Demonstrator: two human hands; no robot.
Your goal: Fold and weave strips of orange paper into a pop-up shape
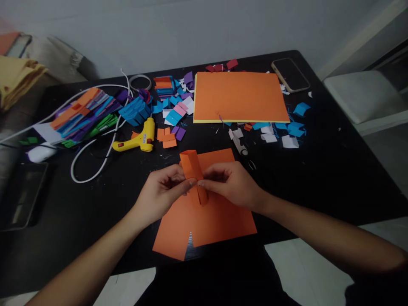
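Between my two hands stands a folded orange paper strip [192, 165], bent into a narrow tube-like shape with an open top end. My left hand [164, 187] pinches its left side, thumb across the front. From the right, my right hand [231, 182] pinches the same strip, the two thumb tips nearly meeting. Below lie orange paper sheets [223, 221], one at an angle to the other, with a thin wedge of dark table showing between them at the front. Some fingers of both hands are hidden behind the strip.
A yellow glue gun [137, 140] lies left, amid a looping white cable [73, 170]. Folded paper bundles [86, 114] and scraps [177, 112] spread along the back. Also there are an orange sheet stack [240, 95], a phone [290, 74] and a white mouse [41, 153].
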